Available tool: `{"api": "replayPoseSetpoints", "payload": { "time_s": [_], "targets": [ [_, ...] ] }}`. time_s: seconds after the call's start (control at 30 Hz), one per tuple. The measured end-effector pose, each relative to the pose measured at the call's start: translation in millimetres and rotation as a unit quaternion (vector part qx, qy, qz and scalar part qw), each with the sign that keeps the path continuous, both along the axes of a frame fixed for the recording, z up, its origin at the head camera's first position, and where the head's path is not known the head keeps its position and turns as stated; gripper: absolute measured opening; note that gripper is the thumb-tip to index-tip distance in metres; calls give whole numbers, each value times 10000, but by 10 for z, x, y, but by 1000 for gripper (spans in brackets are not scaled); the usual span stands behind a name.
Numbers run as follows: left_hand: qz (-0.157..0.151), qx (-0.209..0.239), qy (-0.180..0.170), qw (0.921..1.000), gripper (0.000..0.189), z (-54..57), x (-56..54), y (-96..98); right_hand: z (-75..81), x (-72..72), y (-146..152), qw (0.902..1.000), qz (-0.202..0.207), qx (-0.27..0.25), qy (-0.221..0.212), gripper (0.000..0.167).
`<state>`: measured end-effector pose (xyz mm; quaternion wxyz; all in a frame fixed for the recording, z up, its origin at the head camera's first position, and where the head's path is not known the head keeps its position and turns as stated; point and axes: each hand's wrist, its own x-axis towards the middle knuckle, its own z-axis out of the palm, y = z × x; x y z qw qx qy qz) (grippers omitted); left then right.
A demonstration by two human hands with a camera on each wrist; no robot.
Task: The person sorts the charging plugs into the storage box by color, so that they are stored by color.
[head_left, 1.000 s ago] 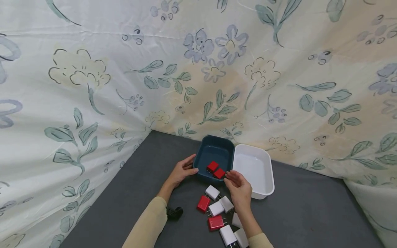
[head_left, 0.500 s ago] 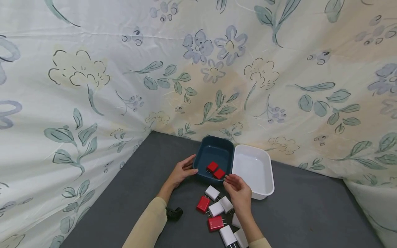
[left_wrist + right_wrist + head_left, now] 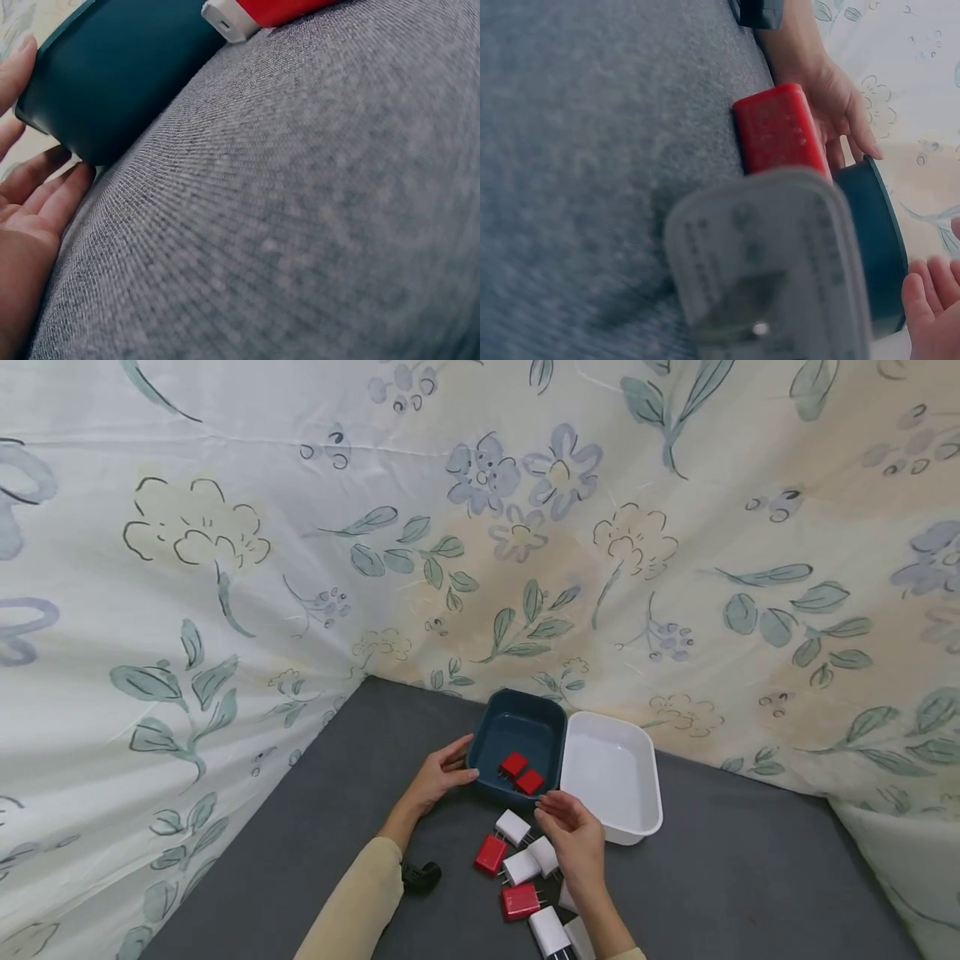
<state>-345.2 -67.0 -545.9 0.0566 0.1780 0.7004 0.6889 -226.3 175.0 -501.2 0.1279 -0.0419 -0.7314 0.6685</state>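
Observation:
My left hand [image 3: 435,782] rests against the left side of a dark blue bin [image 3: 517,714], its thumb by the rim. In the left wrist view, the fingers [image 3: 64,199] touch low on the bin's outside. Two red wall chargers [image 3: 513,765] lie inside, near the front. My right hand [image 3: 579,839] hovers at the bin's front right corner, fingers loosely bent around nothing. Below it is a loose group of white chargers [image 3: 513,827] and red chargers [image 3: 521,901] with metal prongs; the right forearm partly hides some. A white charger [image 3: 769,262] fills the right wrist view's lower middle.
A white bin [image 3: 611,768] stands right beside the blue one, with nothing seen in it. Both sit on a dark grey cloth surface [image 3: 750,868] before a flowered curtain [image 3: 480,527]. A black device [image 3: 422,878] is by the left wrist.
My right hand has drawn slightly back from the blue bin's front edge, toward me. My left hand, the bins and the chargers have stayed in place.

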Motion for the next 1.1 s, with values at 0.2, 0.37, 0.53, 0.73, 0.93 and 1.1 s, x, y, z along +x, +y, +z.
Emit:
{"api": "replayPoseSetpoints", "payload": {
  "time_s": [0.2,0.37,0.53,0.73,0.93,1.1],
  "targets": [
    [-42,-34,-109,9999,70,30,-12,-29,-6,27,-24,9998,-1,128,-136,34],
    [-299,6,-159,9994,73,196,69,-51,-27,64,-33,9994,105,217,-239,31],
    [-360,-19,-135,9993,73,297,138,-52,-82,100,-38,9987,190,294,-379,33],
    [-332,-67,-114,9994,73,302,147,-60,-112,130,-43,9976,163,431,-523,34],
    [-365,-37,-119,9993,74,287,138,-68,-137,175,-72,9968,177,471,-620,37],
    [-458,49,-171,9988,74,284,141,-72,-133,215,-101,9972,191,428,-579,37]
  ]
}}
